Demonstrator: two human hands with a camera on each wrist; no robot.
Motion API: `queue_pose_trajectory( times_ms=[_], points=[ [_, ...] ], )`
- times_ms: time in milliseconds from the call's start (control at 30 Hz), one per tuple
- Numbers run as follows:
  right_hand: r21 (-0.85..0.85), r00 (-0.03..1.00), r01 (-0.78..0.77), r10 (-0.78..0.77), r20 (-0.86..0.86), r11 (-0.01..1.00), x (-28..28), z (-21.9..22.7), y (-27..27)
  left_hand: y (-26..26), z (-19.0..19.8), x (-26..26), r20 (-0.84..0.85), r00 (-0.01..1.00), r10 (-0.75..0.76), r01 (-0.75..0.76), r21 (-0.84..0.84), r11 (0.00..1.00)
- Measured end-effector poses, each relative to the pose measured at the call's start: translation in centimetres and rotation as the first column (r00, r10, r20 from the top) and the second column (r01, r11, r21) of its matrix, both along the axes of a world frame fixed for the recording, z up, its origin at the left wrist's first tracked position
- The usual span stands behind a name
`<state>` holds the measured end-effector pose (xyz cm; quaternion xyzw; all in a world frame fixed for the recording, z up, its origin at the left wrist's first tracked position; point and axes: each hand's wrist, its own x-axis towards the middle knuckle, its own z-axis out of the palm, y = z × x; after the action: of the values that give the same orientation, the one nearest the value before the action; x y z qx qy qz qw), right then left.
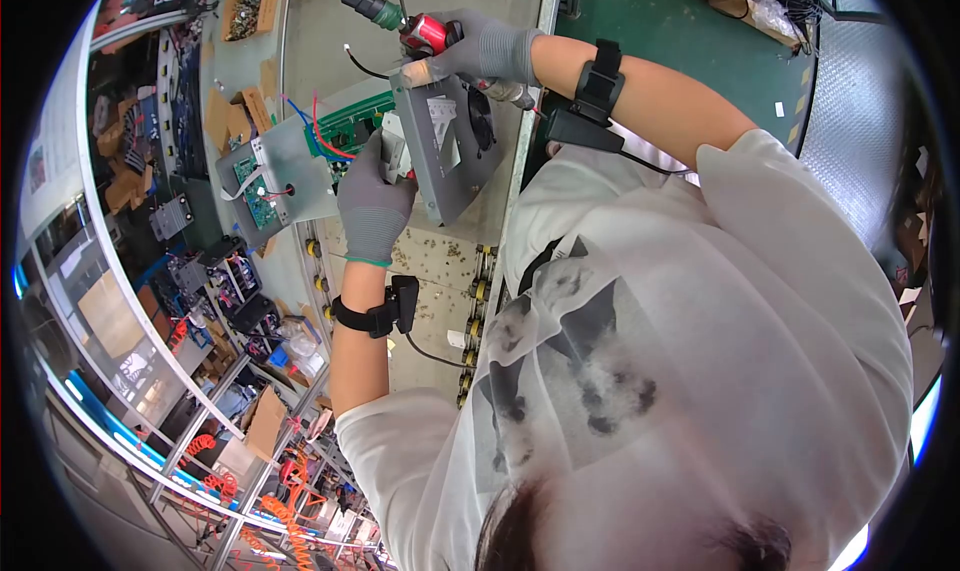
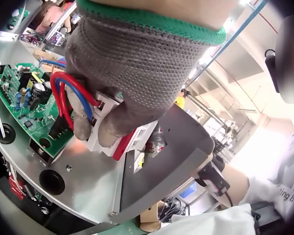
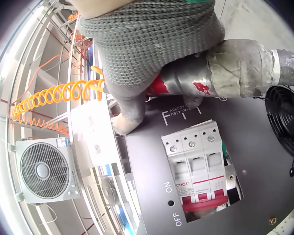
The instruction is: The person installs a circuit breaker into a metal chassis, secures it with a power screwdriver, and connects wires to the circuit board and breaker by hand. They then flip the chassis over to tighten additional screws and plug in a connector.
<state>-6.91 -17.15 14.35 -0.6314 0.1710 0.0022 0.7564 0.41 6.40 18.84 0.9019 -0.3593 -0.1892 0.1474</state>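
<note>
- Metal chassis (image 2: 90,176): best held still, with the gray panel (image 1: 450,181) steady along one edge, unflexed.
- Right hand (image 1: 475,46), apart from the left: wrapped around the power driver (image 3: 225,73), one digit also over the panel's upper corner; probably wise to brace there without letting tool weight tilt the panel.
- Left hand (image 1: 375,191): pinching the white breaker (image 3: 196,166) from behind, at the panel's cutout; worth holding square to the cutout's edges, with even pressure.
- Red and blue wires (image 2: 73,77), beside the left fingers: best left slack, unpinched, clear of the panel's edge.
</note>
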Motion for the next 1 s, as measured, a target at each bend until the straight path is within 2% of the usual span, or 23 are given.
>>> queue_pose_trajectory(
  times_ms=[33,100,133,200,233,300,333,400,433,467,500,533,567,600,667,733,767,800,867,900,933,1000],
  points=[
    [0.002,1.000,-0.002,0.002,0.000,1.000,0.0,-0.1,0.0,0.2,-0.3,0.0,0.000,1.000,0.002,-0.002,0.002,1.000],
    [-0.007,1.000,-0.006,0.006,-0.023,1.000,-0.2,0.4,0.0,-0.6,0.5,-0.3,0.166,0.980,-0.106,0.087,0.118,0.989],
    [-0.008,1.000,-0.008,0.008,-0.023,1.000,0.0,0.1,0.0,-0.9,0.9,0.0,0.166,0.981,-0.104,0.085,0.117,0.989],
    [-0.045,0.999,-0.041,0.040,-0.021,0.998,0.3,-0.4,-0.2,-1.8,2.2,0.9,-0.065,0.985,-0.159,0.168,0.195,0.966],
    [-0.052,0.999,-0.040,0.039,-0.020,0.998,0.2,-0.3,-0.6,-2.5,3.4,1.2,-0.062,0.985,-0.160,0.169,0.189,0.967],
    [-0.006,0.998,-0.043,0.043,-0.044,0.999,-0.4,0.2,-0.9,-3.2,6.1,1.4,-0.203,0.949,-0.242,0.313,0.503,0.806],
    [-0.009,0.998,-0.053,0.052,-0.038,0.999,-0.6,0.0,-1.3,-2.8,6.2,1.9,-0.197,0.952,-0.233,0.302,0.503,0.810],
    [-0.008,0.997,0.017,-0.017,-0.075,1.000,-1.1,-1.2,-2.4,-1.2,6.1,2.8,-0.235,0.967,-0.098,0.185,0.385,0.904],
    [-0.036,0.993,0.025,-0.029,-0.114,0.999,-1.0,-2.0,-3.3,-0.1,6.2,3.2,-0.234,0.970,-0.060,0.125,0.271,0.955],
    [-0.067,0.988,0.029,-0.038,-0.148,0.997,-1.0,-2.8,-4.5,0.8,5.9,3.3,-0.212,0.977,-0.034,0.091,0.265,0.960],
    [-0.039,0.990,0.050,-0.055,-0.126,0.998,-1.5,-3.2,-5.7,1.8,5.6,3.3,-0.295,0.949,0.112,-0.088,0.095,0.992],
    [-0.011,0.993,0.066,-0.067,-0.100,0.998,-1.7,-3.5,-7.2,2.6,5.8,3.4,-0.389,0.892,0.231,-0.279,-0.072,0.958],
    [0.034,0.993,0.103,-0.101,-0.062,0.994,-2.0,-3.7,-8.4,2.2,7.7,3.5,-0.400,0.883,0.247,-0.290,-0.052,0.955],
    [0.083,0.991,0.136,-0.135,-0.027,0.987,-2.2,-3.4,-9.2,2.4,6.3,2.0,-0.372,0.896,0.242,-0.358,-0.285,0.889],
    [0.065,0.986,0.158,-0.161,0.043,0.985,-2.3,-0.1,-9.4,2.0,6.9,0.0,-0.297,0.888,0.350,-0.438,-0.317,0.841],
    [0.030,0.997,0.059,-0.061,0.052,0.998,-2.0,3.3,-9.6,2.0,6.1,-1.1,-0.181,0.889,0.420,-0.457,-0.301,0.837],
    [-0.079,0.997,-0.079,0.077,-0.027,0.994,-1.7,4.5,-10.1,1.8,5.8,-1.6,-0.206,0.887,0.412,-0.460,-0.354,0.814],
    [-0.093,0.994,-0.108,0.107,-0.023,0.990,-1.3,6.3,-9.3,1.8,5.8,-1.9,-0.208,0.876,0.436,-0.482,-0.367,0.795],
    [-0.083,0.976,-0.165,0.174,0.128,0.983,-0.4,9.8,-6.3,1.8,5.8,-2.4,-0.081,0.886,0.456,-0.458,-0.295,0.838],
    [-0.075,0.959,-0.224,0.233,0.161,0.972,0.1,10.0,-5.5,1.9,5.6,-2.5,-0.040,0.882,0.470,-0.460,-0.293,0.838],
    [-0.031,0.954,-0.221,0.223,0.200,0.975,0.6,10.3,-3.9,2.0,5.5,-2.6,-0.043,0.877,0.479,-0.468,-0.309,0.828],
    [-0.007,0.929,-0.288,0.281,0.240,0.958,1.9,10.8,-2.2,2.1,5.3,-2.9,-0.068,0.880,0.470,-0.452,-0.424,0.785]
  ],
)
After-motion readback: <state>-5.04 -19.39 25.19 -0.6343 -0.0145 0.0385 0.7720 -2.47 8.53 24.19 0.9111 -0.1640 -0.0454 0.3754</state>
